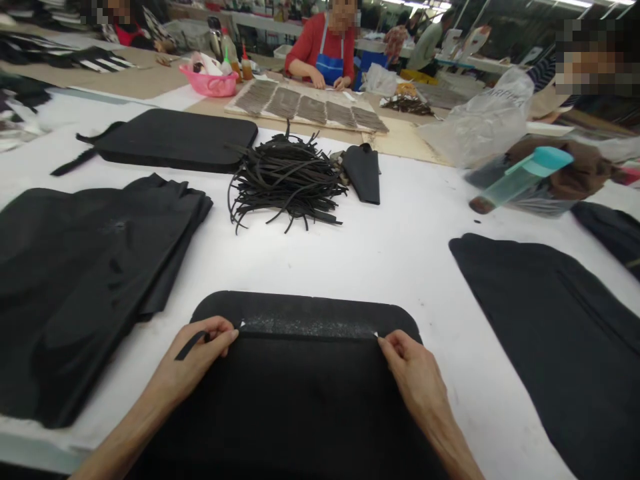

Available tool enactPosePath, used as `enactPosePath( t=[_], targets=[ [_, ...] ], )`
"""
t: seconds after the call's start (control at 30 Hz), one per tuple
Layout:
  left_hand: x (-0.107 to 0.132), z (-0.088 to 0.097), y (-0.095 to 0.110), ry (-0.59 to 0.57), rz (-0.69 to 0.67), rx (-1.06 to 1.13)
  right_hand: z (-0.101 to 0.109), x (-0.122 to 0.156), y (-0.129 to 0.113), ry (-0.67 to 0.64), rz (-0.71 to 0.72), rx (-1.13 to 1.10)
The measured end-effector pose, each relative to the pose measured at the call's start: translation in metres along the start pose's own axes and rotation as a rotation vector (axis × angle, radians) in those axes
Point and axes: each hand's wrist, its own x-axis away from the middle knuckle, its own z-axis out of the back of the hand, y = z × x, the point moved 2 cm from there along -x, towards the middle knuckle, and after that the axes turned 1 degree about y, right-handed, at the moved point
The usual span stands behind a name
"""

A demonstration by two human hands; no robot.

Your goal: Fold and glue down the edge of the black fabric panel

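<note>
Lying flat, the black rounded-corner panel shows a glittery strip.

A black fabric panel is seen between the left hand and the right hand, crossed by a speckled greyish band. Beyond them, black straps are set against a white table. Far to the right, a teal-capped bottle is seen.

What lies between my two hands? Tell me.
Head view: a shiny greyish band across the black panel, from the left hand, pinching a strip, to the right hand.
</note>
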Motion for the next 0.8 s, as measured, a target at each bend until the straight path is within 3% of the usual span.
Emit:
enactPosePath(
  t=[0.27, 0.4, 0.8],
  targets=[
    [0.006, -0.001, 0.012, 0.069, -0.041, 0.097, -0.002, -0.009, 0.012, -0.111, 0.03, 0.055],
    [0.006, -0.003, 0.012, 0.084, 0.006, 0.123, -0.002, -0.011, 0.015, -0.167, -0.026, 0.073],
    [0.005, -0.004, 0.014, 0.109, 0.062, 0.136, -0.008, -0.02, 0.032, -0.266, 0.0, 0.019]
  ],
)
